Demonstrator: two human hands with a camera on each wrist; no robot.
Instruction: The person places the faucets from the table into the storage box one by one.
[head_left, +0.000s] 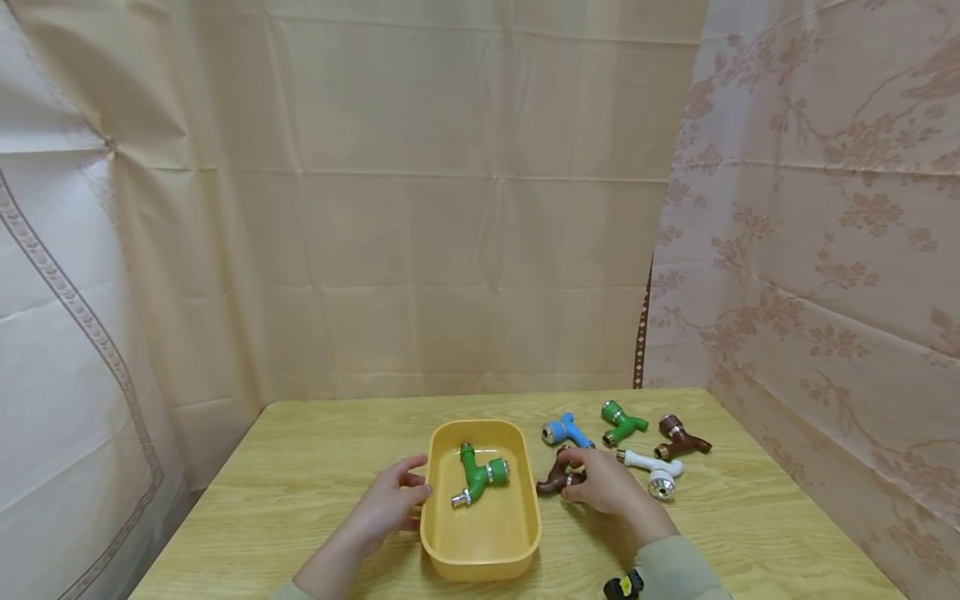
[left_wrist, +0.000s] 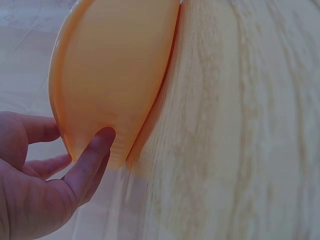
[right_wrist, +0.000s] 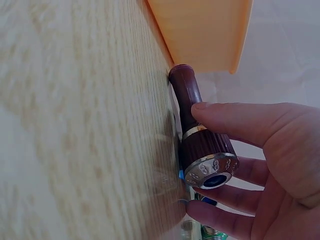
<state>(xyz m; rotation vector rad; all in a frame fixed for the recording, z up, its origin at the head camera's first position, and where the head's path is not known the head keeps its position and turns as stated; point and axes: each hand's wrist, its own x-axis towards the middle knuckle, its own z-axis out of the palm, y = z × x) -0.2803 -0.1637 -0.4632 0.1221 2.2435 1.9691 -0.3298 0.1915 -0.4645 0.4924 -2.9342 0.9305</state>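
Note:
A yellow plastic tub [head_left: 480, 570] stands on the table, with a green water tap [head_left: 477, 481] lying inside it. My left hand [head_left: 384, 507] is at the tub's left side; in the left wrist view its fingers [left_wrist: 90, 162] are extended against the tub's outer wall. Right of the tub, my right hand [head_left: 611, 485] holds a dark brown tap [head_left: 555, 477] between thumb and fingers. The right wrist view shows the thumb [right_wrist: 220, 116] on the tap's body, above its ribbed knob and metal end cap [right_wrist: 212, 171]. The other fingers are partly hidden behind it.
Beyond my right hand lie a blue tap [head_left: 572, 430], another green tap [head_left: 624, 423], a second brown tap [head_left: 682, 438] and a white tap [head_left: 651, 463]. Curtains [head_left: 480, 250] hang behind the wooden table [head_left: 315, 450], and a floral cloth [head_left: 840, 250] hangs at its right.

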